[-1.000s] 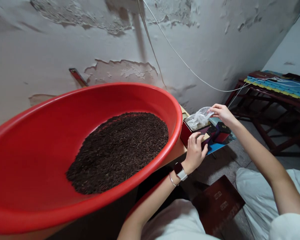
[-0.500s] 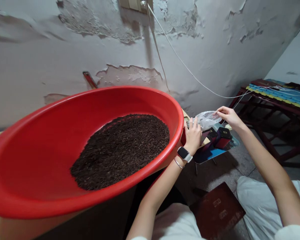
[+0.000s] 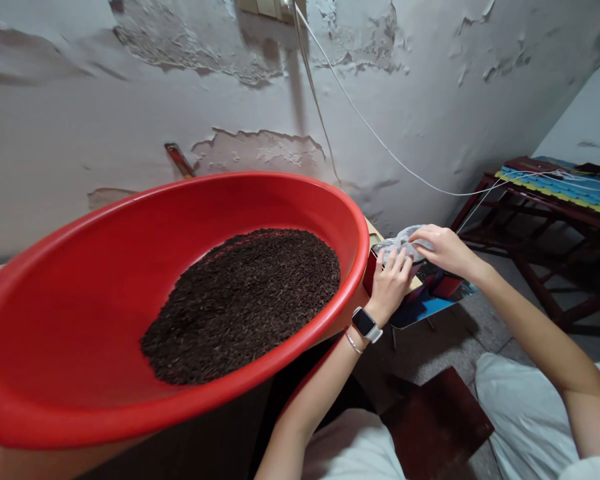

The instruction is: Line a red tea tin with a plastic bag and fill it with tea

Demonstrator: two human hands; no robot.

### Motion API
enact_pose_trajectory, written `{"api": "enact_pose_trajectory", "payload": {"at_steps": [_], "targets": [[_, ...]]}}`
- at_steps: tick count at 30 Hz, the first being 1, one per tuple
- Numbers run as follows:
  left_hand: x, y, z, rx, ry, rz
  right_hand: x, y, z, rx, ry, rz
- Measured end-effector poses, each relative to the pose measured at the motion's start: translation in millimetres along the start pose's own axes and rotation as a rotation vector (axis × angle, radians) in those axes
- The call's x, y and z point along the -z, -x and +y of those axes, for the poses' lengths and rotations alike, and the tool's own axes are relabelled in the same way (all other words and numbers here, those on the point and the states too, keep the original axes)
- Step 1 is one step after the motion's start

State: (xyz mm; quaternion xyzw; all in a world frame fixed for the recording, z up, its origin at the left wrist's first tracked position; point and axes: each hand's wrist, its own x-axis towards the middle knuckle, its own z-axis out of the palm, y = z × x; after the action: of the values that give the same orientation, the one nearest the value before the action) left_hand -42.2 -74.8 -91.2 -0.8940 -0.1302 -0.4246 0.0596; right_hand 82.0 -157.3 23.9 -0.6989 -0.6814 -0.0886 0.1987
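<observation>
Just past the rim of the red basin (image 3: 105, 407), at the far right corner of the bench (image 3: 375, 233), both hands meet over a small red tin (image 3: 371, 267). The left hand (image 3: 391, 285) presses against the tin's near side, its fingers (image 3: 399, 261) close together and laid up over the top edge, seemingly to steady the tin and pin the liner in place. The right hand (image 3: 443, 248) comes in from the other side, its fingers curled and pinched on the clear plastic bag (image 3: 400, 241) that sits in the tin's mouth; the grip looks suited to gathering or folding the loose film down.

The bag is thin, crinkled and translucent, bunched into a pale whitish wad between the two hands, and what it contains cannot be made out. The tin is mostly hidden behind the left hand and the basin's edge, so only a strip of its red side shows.

The basin is tilted toward the camera and holds a mound of dark loose tea leaves (image 3: 245, 300) banked against its lower side. Beyond the hands a dark purple box (image 3: 447, 285) lies on a blue sheet. A smartwatch (image 3: 366, 323) and a thin bracelet circle the left wrist. A white cord (image 3: 380, 143) runs across the peeling wall toward a dark red wooden frame (image 3: 530, 220) on the right.
</observation>
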Motion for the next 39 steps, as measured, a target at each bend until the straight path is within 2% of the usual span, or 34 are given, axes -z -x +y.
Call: {"api": "enact_pose_trajectory", "payload": {"at_steps": [4, 6, 12, 16, 18, 20, 24, 27, 30, 32, 35, 39], "targets": [[7.0, 4, 5, -0.026, 0.085, -0.035, -6, -1, -9, 0.235, -0.153, -0.058], [15.1, 4, 5, -0.003, 0.143, -0.049, -6, -1, -12, 0.3, -0.192, -0.054], [45.5, 4, 0, -0.008, 0.256, -0.071, -3, 2, -17, 0.349, -0.287, 0.001], [55.5, 3, -2, -0.031, 0.281, -0.082, -3, 4, -27, 0.338, -0.394, 0.038], [56.1, 4, -3, -0.045, 0.262, -0.08, -4, 2, -33, 0.301, -0.448, 0.025], [54.5, 5, -3, -0.057, 0.237, -0.081, -7, -6, -38, 0.194, -0.452, -0.002], [48.5, 9, 1, -0.044, 0.223, -0.169, -22, -38, -50, 0.024, -0.264, -0.005], [43.7, 15, 4, -0.004, 0.208, -0.24, -37, -67, -58, 0.065, -0.109, -0.056], [37.2, 20, 3, 0.029, 0.171, -0.266, -41, -84, -56, 0.212, -0.117, -0.128], [31.9, 22, -1, 0.05, 0.149, -0.267, -33, -85, -47, 0.216, -0.129, -0.121], [24.4, 20, -8, 0.06, 0.135, -0.269, -12, -74, -28, 0.015, 0.001, -0.111], [16.5, 10, -12, 0.064, 0.141, -0.284, 4, -45, -3, -0.197, 0.262, -0.198]]}}
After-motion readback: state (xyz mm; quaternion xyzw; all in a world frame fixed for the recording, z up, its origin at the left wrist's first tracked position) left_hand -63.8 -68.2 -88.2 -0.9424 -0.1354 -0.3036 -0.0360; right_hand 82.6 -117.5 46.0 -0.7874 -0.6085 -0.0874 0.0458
